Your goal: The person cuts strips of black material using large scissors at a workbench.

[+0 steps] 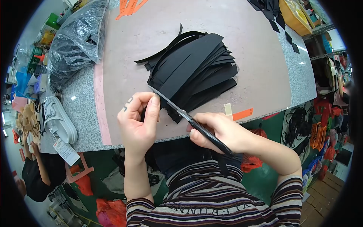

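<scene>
A pile of flat black strips (189,68) is fanned out on the pinkish-grey mat (257,68). At the pile's near edge, my left hand (140,117) is closed, thumb and index finger pinched around a black piece mostly hidden by the fingers. My right hand (219,132) holds dark-handled scissors (206,134) whose blades point up and left to the left fingertips. How far the blades are apart is hard to tell. A black strip (222,166) hangs below the scissors, in front of the striped shirt.
A grey sandal (60,119) with a white tag (66,151) lies left, below a clear plastic bag (77,45). Orange pieces (242,114) are on the mat. A yellow bin (295,17) stands back right. Another person (41,174) is at lower left.
</scene>
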Motion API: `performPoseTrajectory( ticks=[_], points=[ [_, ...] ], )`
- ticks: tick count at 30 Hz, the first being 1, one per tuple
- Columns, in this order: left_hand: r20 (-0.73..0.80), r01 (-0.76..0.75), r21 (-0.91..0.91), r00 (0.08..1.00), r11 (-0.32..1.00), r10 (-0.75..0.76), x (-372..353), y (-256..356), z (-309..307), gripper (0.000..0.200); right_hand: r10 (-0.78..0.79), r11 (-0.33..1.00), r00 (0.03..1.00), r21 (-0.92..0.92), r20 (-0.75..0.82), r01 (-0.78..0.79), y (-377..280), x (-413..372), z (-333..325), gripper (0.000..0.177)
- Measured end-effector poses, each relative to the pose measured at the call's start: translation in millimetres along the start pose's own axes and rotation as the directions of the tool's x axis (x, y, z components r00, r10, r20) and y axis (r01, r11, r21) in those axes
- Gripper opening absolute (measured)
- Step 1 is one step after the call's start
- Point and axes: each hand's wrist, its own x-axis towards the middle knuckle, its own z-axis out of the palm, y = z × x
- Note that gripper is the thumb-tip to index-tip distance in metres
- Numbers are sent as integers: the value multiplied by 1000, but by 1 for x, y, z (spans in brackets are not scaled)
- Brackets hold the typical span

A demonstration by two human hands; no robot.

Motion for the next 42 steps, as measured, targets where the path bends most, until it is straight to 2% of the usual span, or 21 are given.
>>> performPoseTrajectory(
  ticks=[1, 5, 8, 9, 12, 13, 14, 15, 17, 18, 21, 22, 23, 24, 26, 28, 30, 32, 36, 40, 42],
  points=[
    [5, 16, -25, 1000, 1000, -16, 0, 0, 0, 7, -15, 999, 1000, 28, -26, 16, 3, 2, 3, 50],
    [15, 73, -94, 997, 993, -72, 1, -2, 1, 8, -133, 990, 985, 39, -111, 138, 25, 7, 15, 18],
    [39, 167, -140, 986, 976, -163, 2, -9, -4, 9, -60, 983, 991, 165, -117, 79, 38, 11, 21, 16],
    [52, 207, -156, 978, 966, -201, 3, -10, -6, 10, -97, 977, 986, 178, -134, 121, 39, 9, 23, 17],
    [120, 148, -17, 982, 989, -144, -13, 4, -9, 10, -186, 954, 956, 192, -228, 232, 35, -2, 24, 21],
    [200, 112, -13, 974, 994, -107, -21, 10, -8, 11, -161, 926, 962, 304, -222, 225, 28, -11, 21, 21],
    [267, 177, -25, 950, 984, -164, -29, 22, -2, 12, -131, 885, 968, 414, -214, 211, 23, -19, 21, 23],
    [285, 154, -5, 947, 988, -146, -34, 24, 9, 14, -231, 727, 923, 576, -309, 374, 31, -18, 31, 34],
    [317, 62, 14, 946, 998, -63, -39, 19, 27, 17, -95, 712, 950, 647, -297, 274, 30, -28, 22, 35],
    [327, 90, -12, 941, 996, -81, -40, 17, 34, 18, -10, 711, 950, 666, -311, 225, 32, -34, 20, 35],
    [377, 206, -75, 912, 976, -164, -47, 10, 55, 19, 7, 757, 932, 611, -363, 232, 42, -54, 14, 34],
    [444, 149, 22, 885, 989, -143, -49, 10, 58, 19, 25, 779, 935, 593, -355, 204, 42, -63, 9, 34],
    [504, 77, 117, 854, 990, -126, -48, 11, 58, 20, 50, 725, 933, 656, -356, 211, 46, -72, 5, 37],
    [559, -6, 209, 821, 978, -114, -47, 12, 54, 21, 128, 746, 909, 643, -396, 175, 42, -85, -5, 41],
    [620, 18, 258, 764, 966, -180, -48, 5, 25, 25, 91, 768, 849, 580, -520, 273, 46, -110, -35, 36],
    [618, 119, 347, 717, 930, -322, -44, 16, 0, 22, 174, 763, 801, 593, -572, 257, 62, -122, -56, 37],
    [580, 49, 430, 751, 902, -317, -43, 14, 2, 23, 211, 821, 762, 535, -612, 202, 83, -114, -60, 36],
    [515, -30, 549, 799, 835, -310, -37, 14, 16, 24, 148, 904, 763, 399, -629, 153, 103, -103, -59, 32],
    [452, -3, 480, 858, 877, -245, -32, 11, 34, 16, 95, 989, 703, -12, -705, -146, 118, -93, -64, 31],
    [442, -49, 527, 868, 849, -224, -30, 0, 37, 12, 135, 987, 688, 36, -713, -157, 114, -88, -67, 33],
    [425, 20, 500, 865, 866, -265, -31, 0, 38, 12, 148, 986, 686, 55, -712, -155, 112, -87, -67, 32]
  ],
)
